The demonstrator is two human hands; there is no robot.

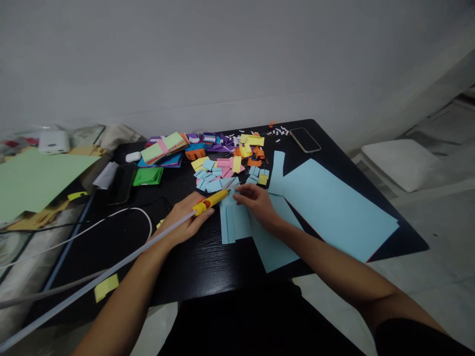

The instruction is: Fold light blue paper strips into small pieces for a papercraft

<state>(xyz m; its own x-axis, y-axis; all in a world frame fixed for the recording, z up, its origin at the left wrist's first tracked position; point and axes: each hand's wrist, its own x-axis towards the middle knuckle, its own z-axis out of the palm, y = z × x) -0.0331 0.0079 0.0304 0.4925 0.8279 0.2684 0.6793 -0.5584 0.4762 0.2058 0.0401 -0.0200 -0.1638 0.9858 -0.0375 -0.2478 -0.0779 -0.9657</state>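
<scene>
A yellow hot glue gun (211, 201), with a long translucent glue stick (111, 271) trailing from its rear, is in my left hand (187, 217). My left fingers are closed around its lower side, partly hidden beneath it. Just right of the nozzle, my right hand (258, 202) is closed in a pinch at a small light blue paper piece (232, 195). Under and in front of both hands lie a folded light blue strip (227, 225) and a wider blue sheet (243, 222). Small folded blue papers (204, 180) are heaped just beyond the glue gun.
Large blue sheets (334, 207) cover the table's right side; a phone (305, 140) lies behind them. Colourful paper stacks (163, 149), green papers (148, 176) and an earbud case (133, 157) sit back left. A white cable (143, 209) curves at left. A white stool (403, 165) stands right.
</scene>
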